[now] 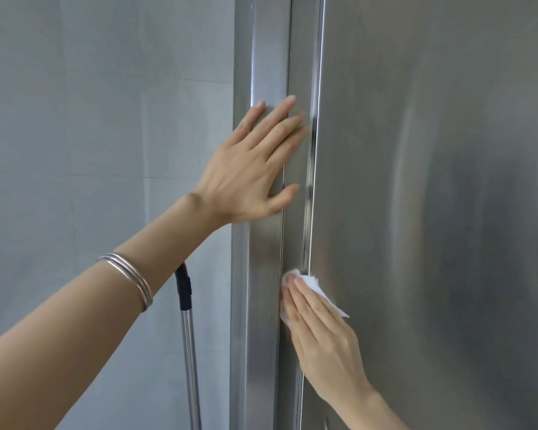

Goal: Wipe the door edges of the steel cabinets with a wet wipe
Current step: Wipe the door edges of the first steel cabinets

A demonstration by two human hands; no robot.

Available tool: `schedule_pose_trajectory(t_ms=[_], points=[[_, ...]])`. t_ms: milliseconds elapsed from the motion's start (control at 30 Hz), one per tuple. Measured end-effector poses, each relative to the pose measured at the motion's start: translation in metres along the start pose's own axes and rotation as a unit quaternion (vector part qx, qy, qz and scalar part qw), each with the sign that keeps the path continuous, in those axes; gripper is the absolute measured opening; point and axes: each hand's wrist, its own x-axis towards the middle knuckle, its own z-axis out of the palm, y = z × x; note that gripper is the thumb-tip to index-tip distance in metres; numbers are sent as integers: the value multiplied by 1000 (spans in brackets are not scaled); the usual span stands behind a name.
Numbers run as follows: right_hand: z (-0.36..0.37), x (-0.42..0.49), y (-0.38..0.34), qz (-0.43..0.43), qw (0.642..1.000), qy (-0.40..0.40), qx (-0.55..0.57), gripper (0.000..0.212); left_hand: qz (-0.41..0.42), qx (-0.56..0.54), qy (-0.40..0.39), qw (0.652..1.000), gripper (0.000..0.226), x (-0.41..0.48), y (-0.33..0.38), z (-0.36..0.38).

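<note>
Left hand [246,172] flat, fingers spread on cabinet frame [261,57]; right hand [320,333] fingers press wet wipe [316,285] against door edge [302,150].

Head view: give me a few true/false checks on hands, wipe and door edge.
1. The right hand presses the white wipe against the door edge. True.
2. The left hand grips a handle. False: it lies flat, fingers spread, on the steel cabinet.
3. Bangles sit on the left wrist. True.
4. The wipe is above the left hand. False: it is below it.
5. A metal pole stands right of the cabinet. False: it stands left, by the wall.
</note>
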Motion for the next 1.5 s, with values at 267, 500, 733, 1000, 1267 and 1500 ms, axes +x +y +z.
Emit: schedule_pose_trajectory(t_ms=[267, 500, 733, 1000, 1267, 1500], points=[[4, 20, 2, 49, 998, 34, 9, 34, 23, -2, 12, 1000, 67, -18, 11, 6], [8, -79, -40, 21, 995, -97, -23, 39, 20, -12, -6, 1000, 68, -38, 29, 9], [11, -43, -34, 84, 995, -45, -7, 37, 14, -24, -15, 999, 68, -60, 48, 15], [3, -93, -57, 77, 991, -107, 35, 39, 18, -17, -32, 999, 69, -68, 58, 11], [7, -144, -88, 87, 986, -134, 38, 46, 9, -19, -34, 999, 69, -85, 72, 18], [20, -126, -75, 106, 985, -117, 62, 32, -6, -39, -31, 999, 70, -96, 84, 23]])
